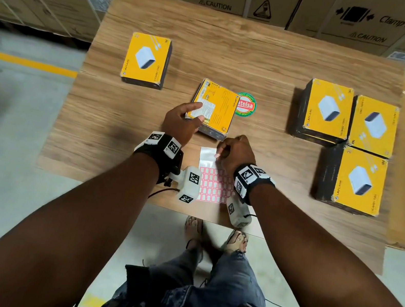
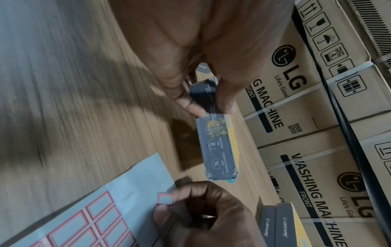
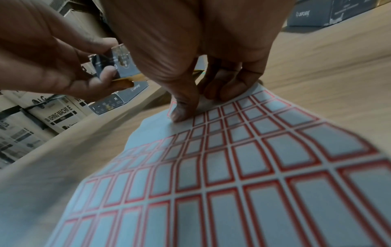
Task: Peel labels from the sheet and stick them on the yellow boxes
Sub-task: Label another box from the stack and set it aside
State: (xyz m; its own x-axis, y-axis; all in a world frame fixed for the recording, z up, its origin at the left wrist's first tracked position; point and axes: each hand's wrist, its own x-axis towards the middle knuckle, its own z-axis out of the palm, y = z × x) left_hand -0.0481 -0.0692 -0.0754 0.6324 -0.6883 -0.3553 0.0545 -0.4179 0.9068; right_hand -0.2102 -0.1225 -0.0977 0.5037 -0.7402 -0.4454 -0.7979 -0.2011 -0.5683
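At frame centre, the left hand (image 1: 181, 120) grips 1 yellow box (image 1: 213, 109) tilted; the right hand (image 1: 236, 149) pinches a peeled label (image 2: 166, 199). Best steady the box, then press the label flat.

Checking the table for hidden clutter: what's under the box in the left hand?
The yellow box is tilted up by the left hand. A round green and red sticker shows at its far edge, partly covered; what else lies beneath is hidden.

Open table (image 1: 241, 52) between the lone left box (image 1: 146, 60) and the three boxes (image 1: 344, 140) at right. Centre box (image 1: 213, 108) and round sticker (image 1: 245, 104) block the middle; label sheet (image 1: 214, 182) covers the near edge.
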